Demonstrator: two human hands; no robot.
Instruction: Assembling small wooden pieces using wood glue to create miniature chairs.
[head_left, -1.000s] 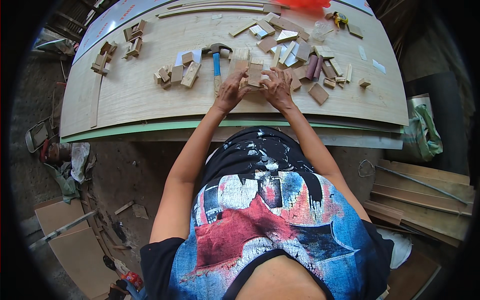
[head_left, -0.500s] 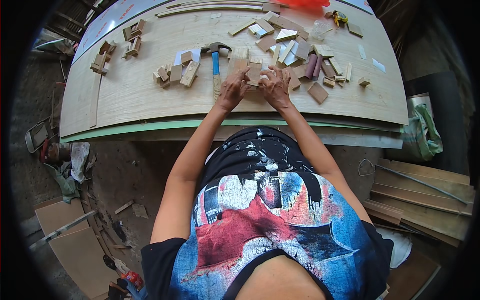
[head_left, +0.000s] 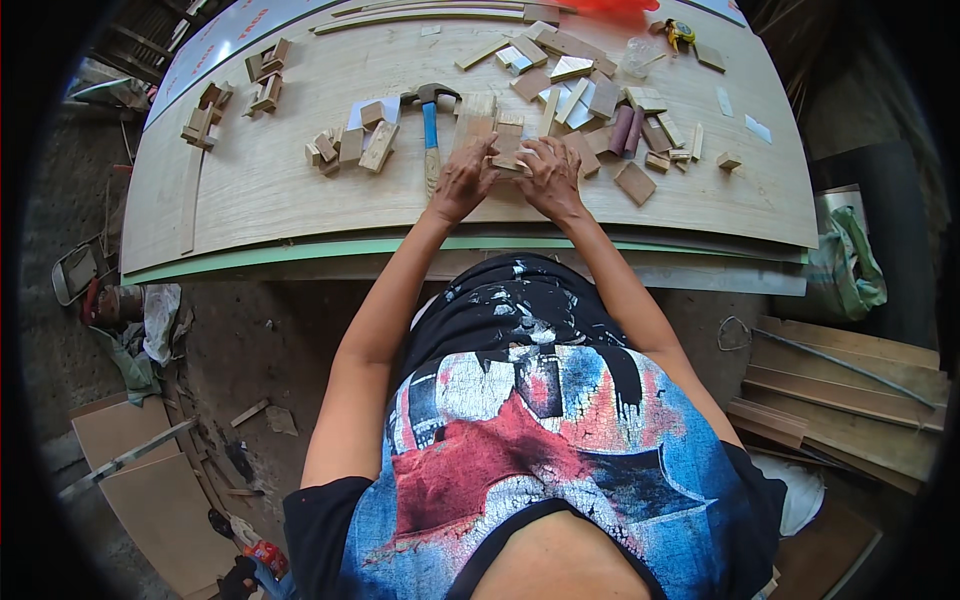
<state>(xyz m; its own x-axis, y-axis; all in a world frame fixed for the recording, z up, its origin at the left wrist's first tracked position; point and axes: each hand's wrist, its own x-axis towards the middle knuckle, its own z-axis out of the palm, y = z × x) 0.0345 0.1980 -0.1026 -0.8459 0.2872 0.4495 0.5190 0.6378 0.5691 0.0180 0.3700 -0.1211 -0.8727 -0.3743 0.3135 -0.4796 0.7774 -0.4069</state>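
Both of my hands rest on the plywood worktop [head_left: 270, 190], close together. My left hand [head_left: 462, 180] and my right hand [head_left: 550, 175] press and grip a small stack of wooden blocks [head_left: 508, 150] between their fingers. A blue-handled hammer [head_left: 430, 125] lies just left of my left hand, head pointing away. Loose flat wood offcuts [head_left: 590, 95] spread beyond and to the right of my right hand, and one square piece [head_left: 635, 183] lies right beside it.
More small blocks [head_left: 350, 148] lie left of the hammer, and another cluster [head_left: 205, 115] sits at the far left. A yellow tape measure [head_left: 680, 33] lies at the back. Planks [head_left: 850, 400] are stacked on the ground at right; boards [head_left: 130, 470] and scraps lie lower left.
My hands have stayed on the block stack, with only slight finger shifts. Nothing else on the worktop has moved.
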